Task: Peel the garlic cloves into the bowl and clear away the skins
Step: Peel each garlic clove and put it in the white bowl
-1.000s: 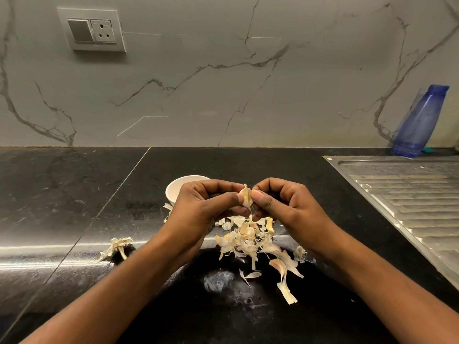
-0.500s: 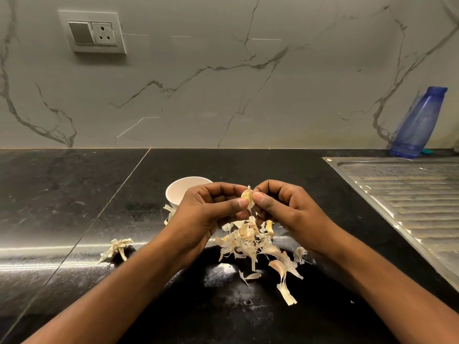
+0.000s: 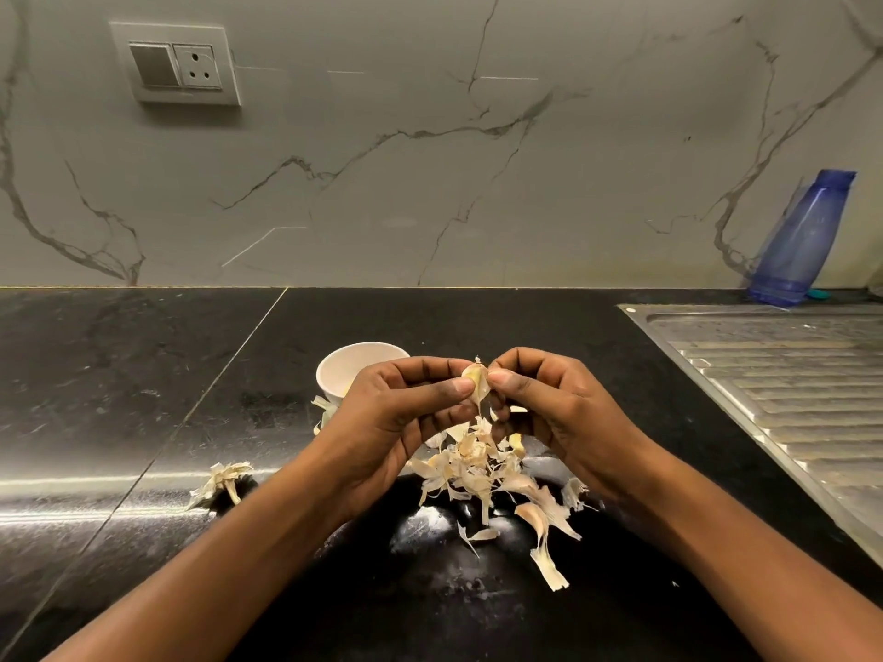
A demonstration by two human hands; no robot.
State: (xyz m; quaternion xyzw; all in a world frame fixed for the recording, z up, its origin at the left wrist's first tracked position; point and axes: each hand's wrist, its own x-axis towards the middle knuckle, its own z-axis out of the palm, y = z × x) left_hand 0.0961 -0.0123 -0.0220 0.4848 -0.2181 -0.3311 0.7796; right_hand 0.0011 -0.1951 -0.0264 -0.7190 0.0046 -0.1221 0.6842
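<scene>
While the clove (image 3: 478, 382) is pinched between both thumbs and forefingers above the skins (image 3: 482, 463), it could slip and fall among them, because the left hand (image 3: 406, 413) and right hand (image 3: 554, 403) hold only its edges. The bowl (image 3: 353, 367) stands behind the left hand, so a dropped clove would miss it.

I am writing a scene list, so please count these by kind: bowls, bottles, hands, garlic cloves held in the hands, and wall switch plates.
white bowl: 1
blue bottle: 1
hands, the left hand and the right hand: 2
garlic clove pinched between both hands: 1
wall switch plate: 1
Total: 6
</scene>
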